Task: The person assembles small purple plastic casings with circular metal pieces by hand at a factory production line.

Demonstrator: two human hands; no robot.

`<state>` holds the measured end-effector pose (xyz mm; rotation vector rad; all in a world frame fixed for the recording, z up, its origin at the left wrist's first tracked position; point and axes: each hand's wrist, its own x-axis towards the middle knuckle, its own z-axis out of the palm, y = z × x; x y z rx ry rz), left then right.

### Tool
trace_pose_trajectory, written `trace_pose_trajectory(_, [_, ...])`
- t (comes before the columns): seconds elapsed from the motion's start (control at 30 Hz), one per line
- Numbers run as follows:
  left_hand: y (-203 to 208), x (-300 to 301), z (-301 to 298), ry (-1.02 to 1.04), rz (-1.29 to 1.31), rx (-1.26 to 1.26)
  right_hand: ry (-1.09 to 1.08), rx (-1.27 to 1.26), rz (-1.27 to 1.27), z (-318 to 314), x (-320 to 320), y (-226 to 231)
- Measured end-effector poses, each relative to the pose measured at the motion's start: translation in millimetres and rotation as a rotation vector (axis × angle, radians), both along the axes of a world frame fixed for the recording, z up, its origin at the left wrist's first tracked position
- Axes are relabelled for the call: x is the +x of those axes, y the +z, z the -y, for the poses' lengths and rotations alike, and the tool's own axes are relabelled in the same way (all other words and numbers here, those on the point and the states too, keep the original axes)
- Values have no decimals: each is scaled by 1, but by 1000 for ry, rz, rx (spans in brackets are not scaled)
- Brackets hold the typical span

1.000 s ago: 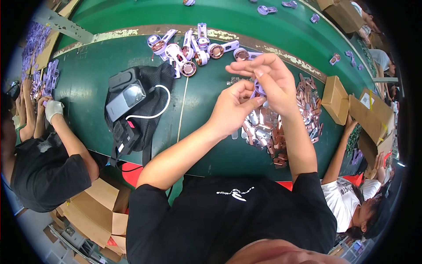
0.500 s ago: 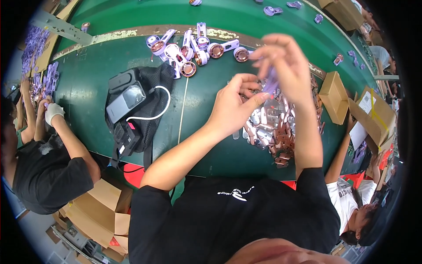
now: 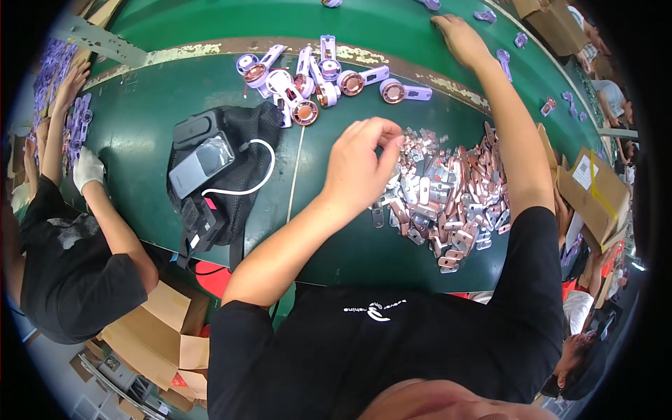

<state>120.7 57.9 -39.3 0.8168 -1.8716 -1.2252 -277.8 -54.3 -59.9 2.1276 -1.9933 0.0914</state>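
My left hand (image 3: 360, 164) hovers over the table, its fingers curled and thumb drawn near the index finger. Anything between those fingertips is too small or hidden to make out. Beside it lies a heap of small metallic plates (image 3: 448, 203), copper and silver in colour, with smaller clear bits (image 3: 420, 145) at its far edge. My right hand (image 3: 463, 43) is stretched out over the green conveyor belt (image 3: 378, 28), fingers extended; the space beneath the palm is hidden. A purple handheld piece (image 3: 430, 4) lies just beyond its fingertips, and another (image 3: 504, 63) by the forearm.
Several purple handheld fans (image 3: 304, 84) with copper-coloured round faces lie by the belt's edge. Left of my left arm, a black mesh bag (image 3: 255, 129) carries a grey device (image 3: 203, 164) and a white cable. A co-worker (image 3: 87, 266) works at left; cardboard boxes (image 3: 591, 192) stand at right.
My right hand has gone from beside my left hand out over the belt. The purple piece between my hands no longer shows there. Items on the belt have shifted rightward and nearer.
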Motion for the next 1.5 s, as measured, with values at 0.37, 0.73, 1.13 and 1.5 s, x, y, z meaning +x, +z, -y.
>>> trace_pose_trajectory(0.37, [4, 5, 25, 33, 148, -215, -328, -98, 1294, -169, 103, 95])
trace_pose_trajectory(0.73, [18, 22, 1, -230, 532, -361, -230, 120, 859, -230, 197, 74])
trace_pose_trajectory(1.13, [9, 19, -3, -243, 467, -331, -106, 242, 849, -219, 228, 84])
trace_pose_trajectory(1.5, [10, 13, 0, -276, 258, -227, -132, 147, 840, -220, 241, 74])
